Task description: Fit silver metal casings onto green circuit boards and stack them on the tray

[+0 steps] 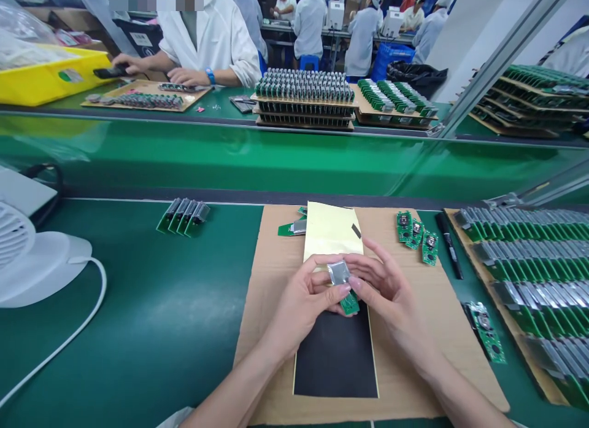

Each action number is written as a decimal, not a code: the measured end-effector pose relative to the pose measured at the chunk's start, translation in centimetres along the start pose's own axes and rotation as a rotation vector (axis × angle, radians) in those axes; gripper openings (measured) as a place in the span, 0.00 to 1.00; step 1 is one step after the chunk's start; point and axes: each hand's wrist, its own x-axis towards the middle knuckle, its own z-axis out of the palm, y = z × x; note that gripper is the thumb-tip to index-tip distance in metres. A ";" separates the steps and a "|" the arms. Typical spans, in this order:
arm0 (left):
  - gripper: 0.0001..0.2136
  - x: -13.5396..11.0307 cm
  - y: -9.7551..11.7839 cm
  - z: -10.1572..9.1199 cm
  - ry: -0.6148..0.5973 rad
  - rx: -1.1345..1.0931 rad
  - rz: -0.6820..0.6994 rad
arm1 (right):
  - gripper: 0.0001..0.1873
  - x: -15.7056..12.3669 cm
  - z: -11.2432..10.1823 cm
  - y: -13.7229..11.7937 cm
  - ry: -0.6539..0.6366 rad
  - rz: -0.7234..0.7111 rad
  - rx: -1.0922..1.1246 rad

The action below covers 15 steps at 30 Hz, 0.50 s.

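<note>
Between my two hands is a small green circuit board (pixel 350 303) with a silver, foil-like rectangular part (pixel 339 272) at its upper end. My left hand (pixel 317 293) grips it from the left, thumb in front and fingers behind. On the other side my right hand (pixel 384 287) pinches its edge with the thumb near the silver part; the index finger points up. Underneath lies a black sheet (pixel 335 360) on yellow backing paper. Its bare yellow upper part (pixel 327 228) carries one small black strip (pixel 356 231). What my fingers cover behind the board is hidden.
Cardboard (pixel 267 330) covers the mat beneath my hands. Loose boards (pixel 430 249), a black marker (pixel 451 247) and a tray of boards (pixel 529 274) are right. Upright boards (pixel 183 217) and a white fan (pixel 41 262) stand left. A co-worker (pixel 216 41) sits beyond the clear barrier.
</note>
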 end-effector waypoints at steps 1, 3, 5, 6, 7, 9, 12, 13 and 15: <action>0.20 0.0 0.0 0.0 -0.009 0.009 -0.004 | 0.29 0.0 0.0 0.0 0.013 -0.005 -0.006; 0.18 -0.1 0.0 0.0 -0.008 0.023 -0.003 | 0.29 0.0 -0.1 0.0 0.028 -0.009 -0.020; 0.15 -0.1 0.0 0.0 0.026 0.028 0.000 | 0.30 0.0 -0.1 -0.1 0.014 -0.009 -0.025; 0.14 -0.1 0.1 0.0 0.042 0.026 -0.001 | 0.31 -0.1 -0.1 -0.1 -0.003 -0.011 -0.020; 0.14 -0.1 0.1 0.0 0.049 0.017 -0.002 | 0.32 -0.1 0.0 -0.1 -0.023 -0.013 -0.011; 0.16 -0.1 0.3 0.0 0.027 -0.018 -0.009 | 0.33 -0.1 0.0 -0.2 -0.048 -0.016 0.010; 0.24 -0.1 0.5 0.1 -0.041 -0.077 -0.034 | 0.33 0.0 -0.1 -0.3 -0.034 0.000 0.025; 0.27 -0.1 0.5 0.1 -0.058 -0.087 -0.045 | 0.33 0.0 -0.1 -0.3 -0.022 0.011 0.028; 0.29 -0.1 0.6 0.0 -0.082 -0.092 -0.049 | 0.33 0.1 -0.2 -0.3 -0.010 0.031 0.034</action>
